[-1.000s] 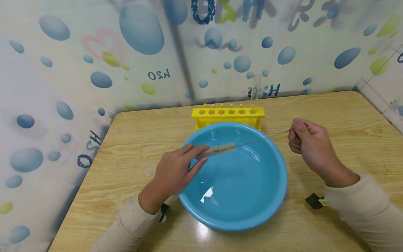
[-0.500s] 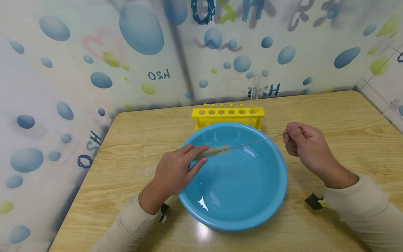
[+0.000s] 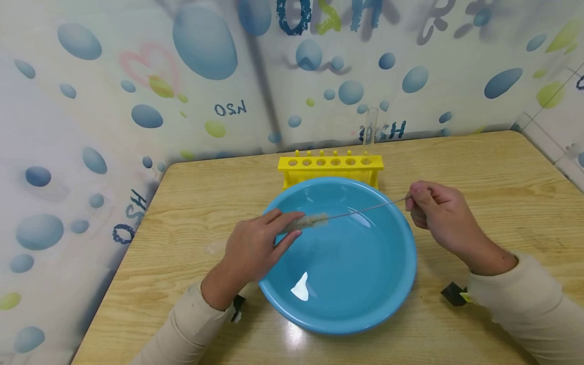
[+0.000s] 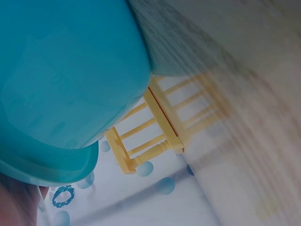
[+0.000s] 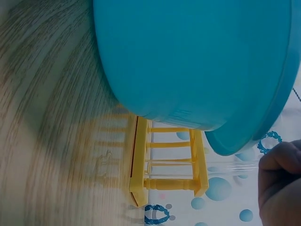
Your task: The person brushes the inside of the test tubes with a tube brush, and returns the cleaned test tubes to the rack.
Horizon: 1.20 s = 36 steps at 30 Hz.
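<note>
In the head view my left hand (image 3: 255,246) grips a clear glass test tube (image 3: 215,247) over the left rim of the blue basin (image 3: 337,324). The tube's rounded end pokes out left of the hand; its middle is hidden by the palm. A test tube brush (image 3: 317,220) with pale bristles enters the tube's mouth by my left fingertips, its bristles partly inside. My right hand (image 3: 442,215) pinches the far end of the brush's thin twisted wire handle, right of the basin. Water lies in the basin beneath the brush.
Behind the basin stands a yellow test tube rack (image 3: 330,163), with one clear test tube (image 3: 370,129) upright in its rightmost hole. The wooden table (image 3: 205,192) meets a patterned wall at the back. Small black pieces (image 3: 453,294) show near both sleeves.
My right hand has moved left and slightly toward me, sliding the brush further into the tube, so less bristle shows. My left hand has stayed in place.
</note>
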Each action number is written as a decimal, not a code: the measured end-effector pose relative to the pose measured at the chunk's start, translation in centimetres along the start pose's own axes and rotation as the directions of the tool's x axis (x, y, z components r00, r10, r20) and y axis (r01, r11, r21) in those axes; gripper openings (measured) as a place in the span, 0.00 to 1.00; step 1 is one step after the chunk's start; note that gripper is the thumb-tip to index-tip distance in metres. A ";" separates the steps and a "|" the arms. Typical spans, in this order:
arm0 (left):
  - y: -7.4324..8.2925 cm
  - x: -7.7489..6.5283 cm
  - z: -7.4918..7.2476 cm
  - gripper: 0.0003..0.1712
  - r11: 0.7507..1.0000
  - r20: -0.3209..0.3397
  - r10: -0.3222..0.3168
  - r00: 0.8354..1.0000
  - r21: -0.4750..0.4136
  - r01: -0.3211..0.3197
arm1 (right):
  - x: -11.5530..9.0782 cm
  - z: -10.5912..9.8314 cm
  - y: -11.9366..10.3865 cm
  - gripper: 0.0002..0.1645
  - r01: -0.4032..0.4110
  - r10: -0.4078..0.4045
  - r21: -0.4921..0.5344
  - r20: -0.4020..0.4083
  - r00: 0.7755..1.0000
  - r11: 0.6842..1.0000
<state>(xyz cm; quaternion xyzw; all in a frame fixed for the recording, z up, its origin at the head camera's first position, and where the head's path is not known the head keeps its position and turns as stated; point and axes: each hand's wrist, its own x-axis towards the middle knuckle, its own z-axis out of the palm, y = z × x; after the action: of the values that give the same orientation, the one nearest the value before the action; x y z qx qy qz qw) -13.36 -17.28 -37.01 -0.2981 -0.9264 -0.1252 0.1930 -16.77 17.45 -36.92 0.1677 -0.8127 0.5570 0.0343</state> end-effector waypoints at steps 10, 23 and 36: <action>0.0 0.0 0.0 0.21 1.000 -0.002 0.019 1.000 -0.003 -0.019 | -0.1 0.2 0.2 0.21 0.038 -0.037 -0.019 0.029 0.999 0.999; 0.1 0.1 -0.1 0.21 1.000 -0.001 0.025 1.000 0.011 -0.025 | -0.4 0.7 0.1 0.21 0.036 -0.028 -0.130 0.065 0.997 0.991; 1.1 0.8 -0.1 0.22 0.990 -0.069 0.138 0.988 0.042 -0.135 | -0.4 1.2 -0.6 0.21 0.104 -0.077 -0.191 0.142 0.987 0.976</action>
<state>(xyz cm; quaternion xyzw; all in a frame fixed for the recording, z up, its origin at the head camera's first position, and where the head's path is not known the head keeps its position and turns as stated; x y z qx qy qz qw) -13.27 -16.06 -36.40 -0.3523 -0.8985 -0.1048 0.2398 -16.03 16.25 -36.98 0.2374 -0.8560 0.4589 0.0214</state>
